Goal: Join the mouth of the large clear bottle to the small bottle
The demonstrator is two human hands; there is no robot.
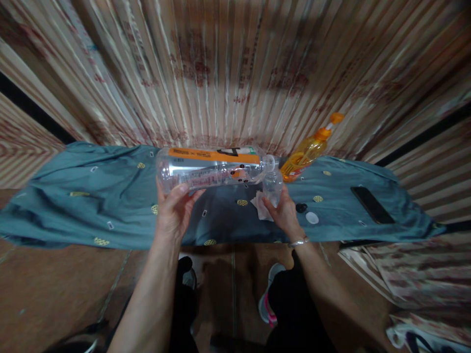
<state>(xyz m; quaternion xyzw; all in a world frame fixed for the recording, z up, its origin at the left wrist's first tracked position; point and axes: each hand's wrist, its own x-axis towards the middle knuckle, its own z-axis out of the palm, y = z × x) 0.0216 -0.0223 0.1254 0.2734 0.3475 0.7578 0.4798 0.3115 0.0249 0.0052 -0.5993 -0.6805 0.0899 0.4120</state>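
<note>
My left hand (174,205) is closed around the base end of a large clear plastic bottle (209,169) with an orange and white label. The bottle lies level in the air, its neck pointing right. My right hand (282,210) grips a small clear plastic bottle (272,184) held under and against the big bottle's mouth. Whether liquid passes between them I cannot make out. A crumpled white tissue (262,206) shows beside my right fingers; whether it is held or lies on the cloth is unclear.
An orange pump bottle (307,153) stands behind my right hand. A small black cap (301,208), a white round lid (312,217) and a black phone (372,204) lie on the green patterned cloth (121,196). Stacked wrapped panels (228,63) rise behind the bench.
</note>
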